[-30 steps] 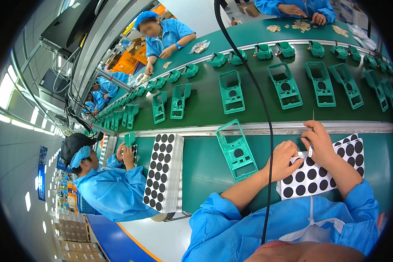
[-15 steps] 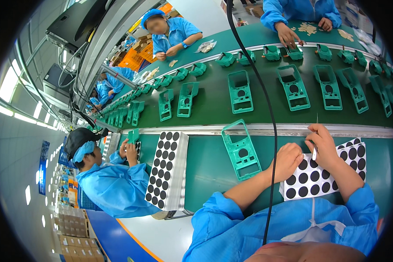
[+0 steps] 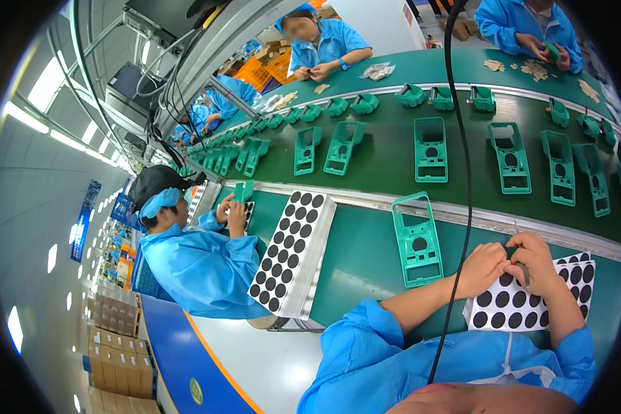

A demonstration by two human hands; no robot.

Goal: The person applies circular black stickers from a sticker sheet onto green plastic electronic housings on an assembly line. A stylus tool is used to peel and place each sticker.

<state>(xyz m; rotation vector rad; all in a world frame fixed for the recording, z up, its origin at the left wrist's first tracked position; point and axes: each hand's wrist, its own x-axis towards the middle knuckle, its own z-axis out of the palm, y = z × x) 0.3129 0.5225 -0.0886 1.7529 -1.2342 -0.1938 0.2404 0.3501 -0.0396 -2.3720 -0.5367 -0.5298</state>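
Note:
Both my hands meet over a small stack of white sheets with round black stickers (image 3: 523, 310) at the table's right. My left hand (image 3: 481, 270) is closed at the stack's upper left edge, its fingertips against the right hand's; what they pinch is hidden. In my right hand (image 3: 537, 261) are slim metal tweezers (image 3: 525, 277), their tips out of sight between the fingers. Left of my hands a green plastic housing (image 3: 419, 265) lies flat, with a large opening, a black round spot and smaller cut-outs.
A thick stack of sticker sheets (image 3: 293, 252) stands left. Beyond the metal rail (image 3: 366, 203), a green conveyor (image 3: 386, 190) carries housings and smaller green parts. A black cable (image 3: 468, 172) hangs across the view. A co-worker (image 3: 193, 248) sits left; others work across the belt.
My view has turned, shifting the scene rightward and tilting it. My hands have drawn together until their fingertips meet, and the tweezers' tip no longer shows above my right hand. The co-worker opposite holds a green part.

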